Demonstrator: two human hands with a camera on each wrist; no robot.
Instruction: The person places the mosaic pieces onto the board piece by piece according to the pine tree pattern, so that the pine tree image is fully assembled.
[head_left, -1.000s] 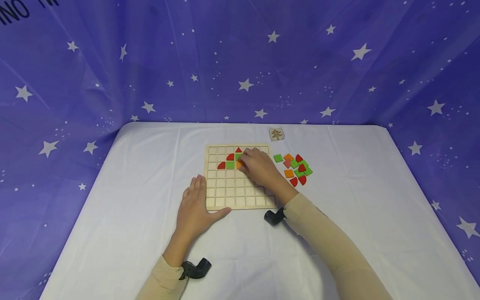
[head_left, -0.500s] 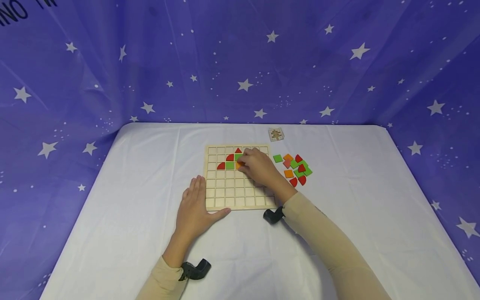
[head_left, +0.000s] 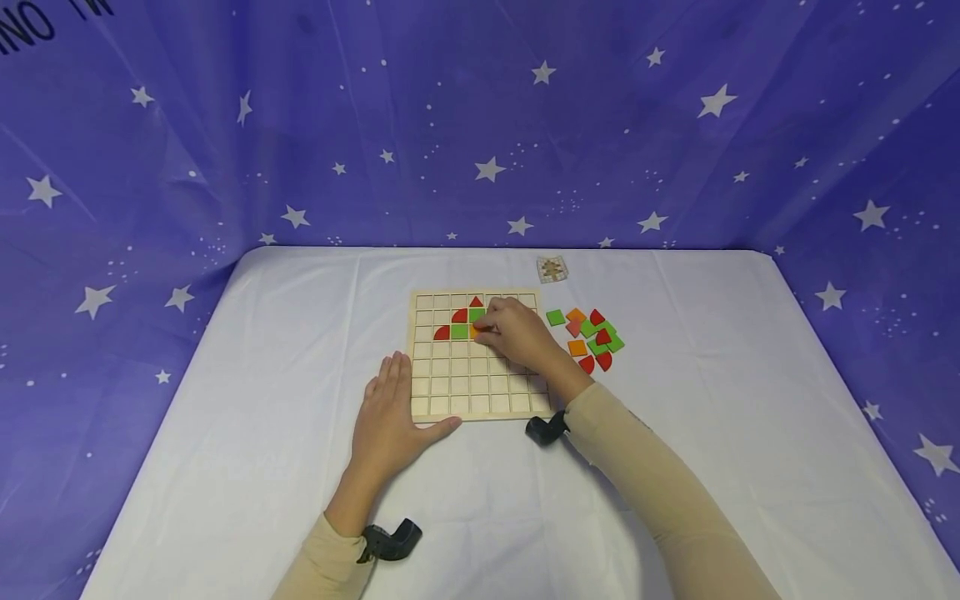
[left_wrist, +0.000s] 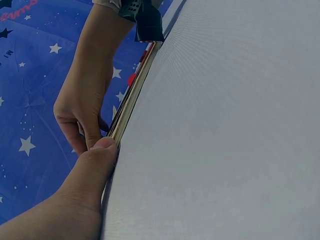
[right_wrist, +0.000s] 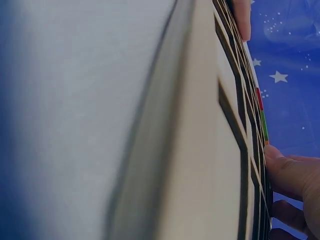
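In the head view a square wooden grid board (head_left: 480, 419) lies on the white table. My left hand (head_left: 386, 417) rests at its near-left corner, fingers straight along the left edge and thumb along the near edge. My right hand (head_left: 517, 333) is over the board's upper middle, thumb and index finger pinching a small red tile (head_left: 480, 327), mostly hidden. Beneath those fingertips an orange tile (head_left: 474, 332) partly shows. Beside it sit a green square tile (head_left: 460, 332) and a red quarter-round tile (head_left: 442, 333). A red triangle tile (head_left: 476, 302) tops the arrangement.
Right of the board lies a loose heap of red, green and orange tiles (head_left: 577, 348), some overlapping. A small pattern card (head_left: 552, 268) lies behind the board's far-right corner. A purple star-printed curtain (head_left: 487, 125) hangs behind the white tablecloth (head_left: 712, 375).
The right hand's fingers have shifted very slightly above the orange tile, and a bit of red now shows at their tips. The left hand stays at the board's corner.
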